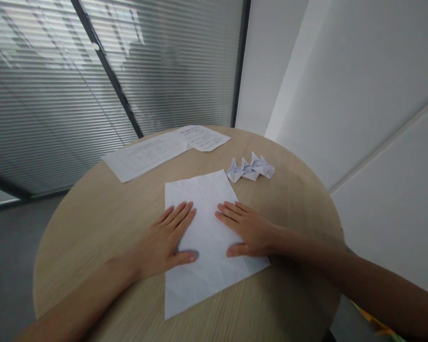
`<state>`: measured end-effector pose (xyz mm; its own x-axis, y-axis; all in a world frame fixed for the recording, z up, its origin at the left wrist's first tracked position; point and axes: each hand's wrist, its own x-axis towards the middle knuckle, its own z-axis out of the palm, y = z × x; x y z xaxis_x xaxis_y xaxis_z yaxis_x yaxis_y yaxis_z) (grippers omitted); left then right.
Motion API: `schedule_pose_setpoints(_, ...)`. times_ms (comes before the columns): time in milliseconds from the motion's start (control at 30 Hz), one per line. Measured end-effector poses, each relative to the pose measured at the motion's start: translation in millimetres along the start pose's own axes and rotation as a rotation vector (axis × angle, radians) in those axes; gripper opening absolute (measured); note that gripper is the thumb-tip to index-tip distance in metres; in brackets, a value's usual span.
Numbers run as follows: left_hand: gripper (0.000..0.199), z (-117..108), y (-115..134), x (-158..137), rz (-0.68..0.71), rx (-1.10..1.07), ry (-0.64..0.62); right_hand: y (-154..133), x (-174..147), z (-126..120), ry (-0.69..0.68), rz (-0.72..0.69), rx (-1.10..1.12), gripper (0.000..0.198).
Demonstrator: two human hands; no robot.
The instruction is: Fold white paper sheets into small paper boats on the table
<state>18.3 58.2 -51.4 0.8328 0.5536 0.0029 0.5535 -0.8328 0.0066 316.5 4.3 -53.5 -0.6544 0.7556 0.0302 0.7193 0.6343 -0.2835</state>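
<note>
A white sheet of paper (203,285) with faint creases lies flat on the round wooden table (85,228). My left hand (167,240) rests on the sheet's left side, palm down, fingers stretched out and thumb apart. On the right side of the same sheet my right hand (248,228) lies flat, its fingers pointing inward and its thumb spread. Neither hand grips anything. Several small folded paper shapes (251,167) with pointed tips stand in a row just beyond the sheet's far right corner.
Printed papers (150,154) lie toward the table's far left edge, two of them overlapping. Behind the table is a glass partition with blinds (185,71). A white wall (371,95) rises close on the right.
</note>
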Motion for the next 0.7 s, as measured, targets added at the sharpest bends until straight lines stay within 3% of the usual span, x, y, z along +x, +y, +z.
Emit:
schedule_pose_setpoints(233,0.09,-8.1,-22.1,-25.5,0.02,-0.038,-0.089,23.5,-37.1,-18.9,-0.138,0.012,0.138,0.094)
schedule_pose_setpoints(433,0.102,-22.8,-33.7,-37.5,0.041,-0.111,-0.161,30.6,-49.2,-24.8,-0.194,-0.042,0.189,0.119)
schedule_pose_setpoints(700,0.075,-18.6,-37.3,-31.5,-0.015,-0.163,-0.098,31.8,-50.3,-23.9,-0.204,-0.019,0.215,0.119)
